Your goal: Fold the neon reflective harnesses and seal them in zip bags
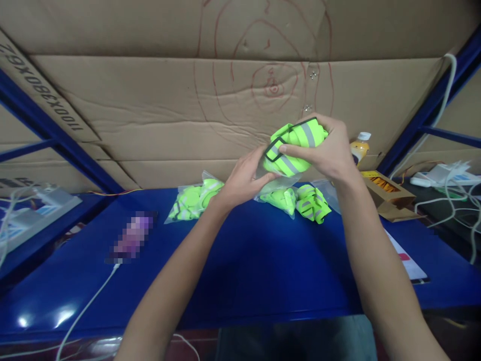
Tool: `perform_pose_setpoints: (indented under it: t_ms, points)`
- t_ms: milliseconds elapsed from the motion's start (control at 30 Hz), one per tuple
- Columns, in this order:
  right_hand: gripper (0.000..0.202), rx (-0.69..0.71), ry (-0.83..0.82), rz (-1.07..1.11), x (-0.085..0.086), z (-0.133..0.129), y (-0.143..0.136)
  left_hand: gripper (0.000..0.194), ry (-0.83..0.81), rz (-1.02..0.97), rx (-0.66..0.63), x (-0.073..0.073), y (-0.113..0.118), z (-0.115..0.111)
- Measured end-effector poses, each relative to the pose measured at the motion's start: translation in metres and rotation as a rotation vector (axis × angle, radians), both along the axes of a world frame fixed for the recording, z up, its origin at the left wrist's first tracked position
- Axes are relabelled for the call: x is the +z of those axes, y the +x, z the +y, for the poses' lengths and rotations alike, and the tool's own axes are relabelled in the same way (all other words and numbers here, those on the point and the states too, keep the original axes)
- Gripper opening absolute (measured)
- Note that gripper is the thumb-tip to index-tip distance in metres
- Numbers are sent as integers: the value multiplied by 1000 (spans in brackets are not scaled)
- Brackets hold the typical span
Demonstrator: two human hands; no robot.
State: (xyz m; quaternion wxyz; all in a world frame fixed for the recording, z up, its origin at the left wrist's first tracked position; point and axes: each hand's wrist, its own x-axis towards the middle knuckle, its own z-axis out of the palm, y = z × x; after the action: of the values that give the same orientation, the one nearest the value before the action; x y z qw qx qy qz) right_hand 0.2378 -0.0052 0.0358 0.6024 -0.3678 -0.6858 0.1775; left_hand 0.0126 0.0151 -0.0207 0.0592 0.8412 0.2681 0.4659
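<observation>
A neon yellow-green reflective vest (298, 163), bundled up with grey stripes and black edging, is held above the desk between both hands. My right hand (332, 150) grips it from the right, thumb pressed across its front. At its lower left my left hand (246, 175) is closed round a clear plastic bag (281, 185), which surrounds the lower part of the vest. How far the vest sits inside the bag I cannot tell. Below lie bagged neon vests (191, 200), another bagged one (281, 200) and a loose folded vest (312, 203).
A phone (133, 235) on a white cable lies on the blue desk (270, 271) at left. To the right stand a drink bottle (361, 146), an open cardboard box (389, 193) and a paper sheet (408, 258). Power strips (41, 213) with cables flank the desk; cardboard (150, 100) lines the back.
</observation>
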Motion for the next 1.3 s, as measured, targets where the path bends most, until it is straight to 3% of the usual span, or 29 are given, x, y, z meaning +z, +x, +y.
perform_pose_setpoints:
  t_ms: [100, 267, 467, 633, 733, 833, 1000, 1100, 1200, 1300]
  points:
    - [44, -60, 55, -48, 4, -2, 0, 64, -36, -75, -28, -4, 4, 3]
    - [49, -87, 202, -145, 7, -2, 0, 64, -258, -295, -219, -4, 10, 7]
    - [49, -40, 155, -146, 6, 1, 4, 49, -282, -50, -50, 13, 4, -15]
    - [48, -53, 132, -146, 9, -2, 7, 50, -462, -181, -263, 13, 4, -15]
    - [48, -48, 144, -192, 12, -7, 12, 49, -518, -299, -328, 13, 6, -14]
    - [44, -21, 150, -239, 15, -13, 16, 45, -439, -292, -312, 18, 9, -21]
    - [42, -34, 174, -308, 17, -21, 12, 43, -217, -209, -58, 20, 16, -33]
    - [39, -25, 167, -327, 17, -24, 6, 40, -104, -181, 20, 17, 18, -31]
    - [38, -17, 164, -311, 17, -24, 2, 41, 117, -137, 69, 17, 13, -26]
    - [38, -53, 206, -292, 15, -23, -2, 47, 305, 0, 210, 19, 6, -24]
